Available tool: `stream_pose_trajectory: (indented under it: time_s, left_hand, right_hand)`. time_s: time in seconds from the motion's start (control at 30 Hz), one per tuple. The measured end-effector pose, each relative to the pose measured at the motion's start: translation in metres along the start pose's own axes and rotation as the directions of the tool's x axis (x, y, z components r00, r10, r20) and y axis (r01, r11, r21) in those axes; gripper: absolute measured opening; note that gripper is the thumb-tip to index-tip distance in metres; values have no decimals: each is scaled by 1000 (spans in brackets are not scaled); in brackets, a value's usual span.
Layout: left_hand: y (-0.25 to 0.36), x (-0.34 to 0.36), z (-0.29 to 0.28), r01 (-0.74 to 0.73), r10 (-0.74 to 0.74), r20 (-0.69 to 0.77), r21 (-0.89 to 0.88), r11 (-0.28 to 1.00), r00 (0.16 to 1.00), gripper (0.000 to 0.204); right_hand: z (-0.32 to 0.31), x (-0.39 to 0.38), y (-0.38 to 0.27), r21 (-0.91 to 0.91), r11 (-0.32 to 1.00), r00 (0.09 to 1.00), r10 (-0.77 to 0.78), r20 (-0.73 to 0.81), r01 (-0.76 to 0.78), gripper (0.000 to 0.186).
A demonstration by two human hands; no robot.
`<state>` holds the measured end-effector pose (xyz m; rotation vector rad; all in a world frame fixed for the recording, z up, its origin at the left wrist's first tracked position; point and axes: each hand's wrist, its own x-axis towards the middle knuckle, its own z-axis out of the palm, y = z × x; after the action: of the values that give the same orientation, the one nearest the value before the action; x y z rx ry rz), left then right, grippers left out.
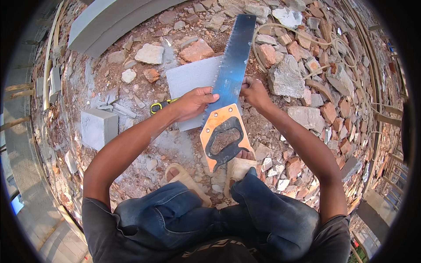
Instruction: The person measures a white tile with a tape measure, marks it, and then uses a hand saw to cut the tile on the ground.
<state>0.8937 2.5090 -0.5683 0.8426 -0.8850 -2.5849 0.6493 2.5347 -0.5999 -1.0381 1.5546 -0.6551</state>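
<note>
A handsaw (234, 52), with a blue-grey blade and an orange and black handle, is held upright in the picture, teeth to the left. My left hand (197, 101) is closed on the blade just above the handle, thumb lying on its face. My right hand (252, 90) pinches the blade's back edge a little higher. A pale grey slab (184, 74) lies beneath the saw, and a yellow and black tape measure (158, 106) sits beside it, partly hidden by my left forearm.
A grey block (98, 129) and thin offcuts (123, 109) lie at the left. Long grey blocks (101, 26) are at the top left. Broken brick and concrete rubble (315, 96) heaps at the right, with a looped hose (333, 41). My sandalled feet (239, 173) are below.
</note>
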Motion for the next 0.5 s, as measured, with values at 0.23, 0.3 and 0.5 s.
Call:
stream_pose_trajectory:
  time_s: [0.23,0.3,0.5]
  left_hand:
    - [1,8,-11,-8,8,-47,1,1000,999,35]
    - [0,9,-12,-22,20,-67,-36,999,998,35]
    - [-1,10,-10,-26,23,-91,-28,999,996,34]
  right_hand:
    - [-2,3,-2,28,999,999,-43,0,43,8]
    - [-1,4,-4,21,1000,1000,11,9,-11,9]
    - [-6,2,-11,-35,997,997,75,8,-74,16]
